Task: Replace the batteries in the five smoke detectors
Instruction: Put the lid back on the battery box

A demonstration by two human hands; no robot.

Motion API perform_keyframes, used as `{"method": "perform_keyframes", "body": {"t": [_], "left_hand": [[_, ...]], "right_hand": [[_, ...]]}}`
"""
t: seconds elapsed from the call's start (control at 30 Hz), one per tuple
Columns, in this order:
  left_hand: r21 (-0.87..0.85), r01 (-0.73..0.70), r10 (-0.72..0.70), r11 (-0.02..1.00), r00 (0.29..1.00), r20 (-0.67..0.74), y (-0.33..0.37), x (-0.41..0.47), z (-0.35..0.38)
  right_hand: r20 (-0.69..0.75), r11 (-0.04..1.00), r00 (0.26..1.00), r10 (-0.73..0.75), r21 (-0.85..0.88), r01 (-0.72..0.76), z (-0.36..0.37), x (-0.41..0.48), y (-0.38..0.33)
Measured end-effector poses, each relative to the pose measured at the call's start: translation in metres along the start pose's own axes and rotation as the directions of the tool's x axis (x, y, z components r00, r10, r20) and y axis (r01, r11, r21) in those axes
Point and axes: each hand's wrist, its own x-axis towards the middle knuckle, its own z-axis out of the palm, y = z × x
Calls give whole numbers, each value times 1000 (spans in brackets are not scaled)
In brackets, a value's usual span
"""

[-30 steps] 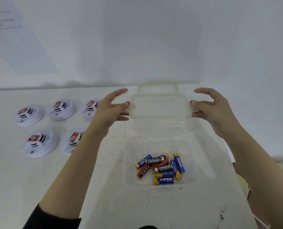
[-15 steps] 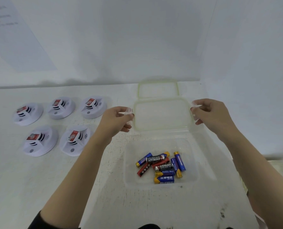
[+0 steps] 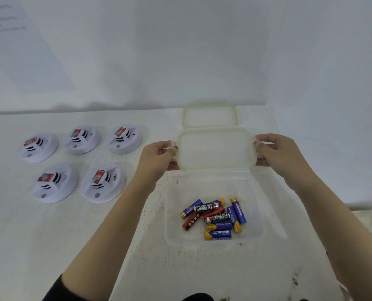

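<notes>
Left hand [image 3: 159,155] and right hand [image 3: 276,153], pinching the lid [image 3: 215,148] by its side clips, have lowered it, probably to park it, freeing the batteries [image 3: 215,218] below them

1. The lid [image 3: 215,148] has dropped from its raised position to sit low just behind the box [image 3: 259,213].
2. The left hand [image 3: 156,157] and right hand [image 3: 278,153], fingers spread before, now pinch its side tabs.
</notes>
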Motion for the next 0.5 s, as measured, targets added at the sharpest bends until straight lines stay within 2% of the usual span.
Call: {"method": "perform_keyframes", "body": {"t": [0.27, 0.33, 0.4, 0.47, 0.5], "left_hand": [[-141, 22, -15, 990, 999, 49, -5, -3, -7], [-36, -48, 49, 998, 998, 32, -5, -2, -7], [199, -217, 216, 956, 976, 23, -6, -1, -7], [301, -360, 355, 883, 932, 71, -8, 1, -6], [307, -388, 376, 869, 921, 101, -8, -1, -6]], "right_hand": [[59, 999, 998, -34, 10, 33, 2, 0, 8], [64, 1000, 998, -29, 1, 29, 4, 0, 9], [60, 995, 996, -61, -81, 65, 4, -2, 10], [53, 964, 980, -193, -175, 199, 4, -6, 9], [69, 934, 957, -281, -208, 289, 4, -8, 8]]}}
